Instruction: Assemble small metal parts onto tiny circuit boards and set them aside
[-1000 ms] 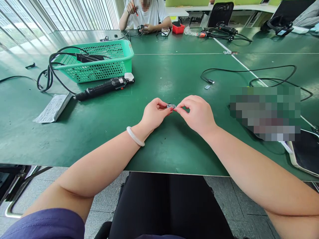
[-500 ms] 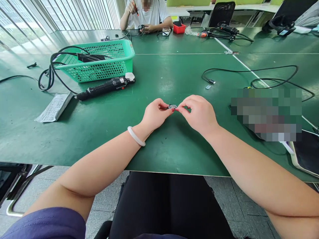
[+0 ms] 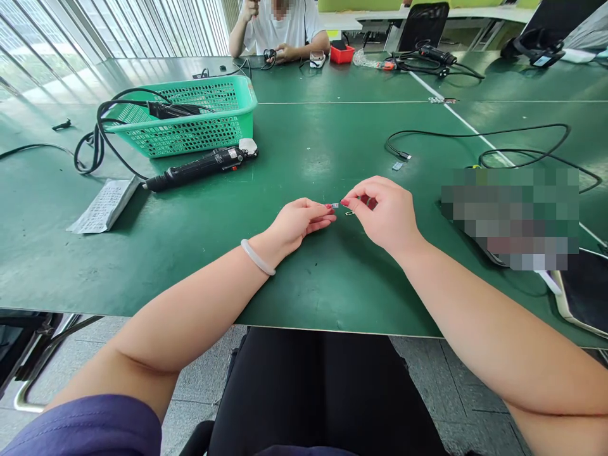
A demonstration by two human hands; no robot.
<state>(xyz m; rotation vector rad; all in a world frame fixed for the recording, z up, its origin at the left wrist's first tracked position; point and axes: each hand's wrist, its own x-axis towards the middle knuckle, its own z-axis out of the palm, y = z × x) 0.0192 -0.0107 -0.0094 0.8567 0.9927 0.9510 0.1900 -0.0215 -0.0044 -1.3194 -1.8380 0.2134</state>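
Observation:
My left hand (image 3: pixel 304 221), a pale bangle (image 3: pixel 257 258) on its wrist, pinches a small light-grey part (image 3: pixel 335 205) between thumb and index finger, the other fingers stretched out. Just to the right, my right hand (image 3: pixel 382 206) has thumb and index fingertip pressed together close to that part. What this pinch holds, if anything, is too small to make out. A tiny frame-shaped metal piece (image 3: pixel 349 213) shows right below the right thumb. I cannot tell whether it lies on the green table (image 3: pixel 294 291) or hangs from the right fingers.
A green basket (image 3: pixel 190 136) with cables stands back left, a black electric screwdriver (image 3: pixel 202 170) before it. A paper-covered block (image 3: pixel 105 206) lies further left. To the right are a small flat piece (image 3: pixel 397 166), a black cable (image 3: pixel 475 135) and a phone-like device (image 3: pixel 584 291). A person (image 3: pixel 285 31) sits opposite.
My hands have drawn slightly apart. The left fingers have straightened, and the silvery part they held together now shows as a light-grey part at left and a metal frame at right.

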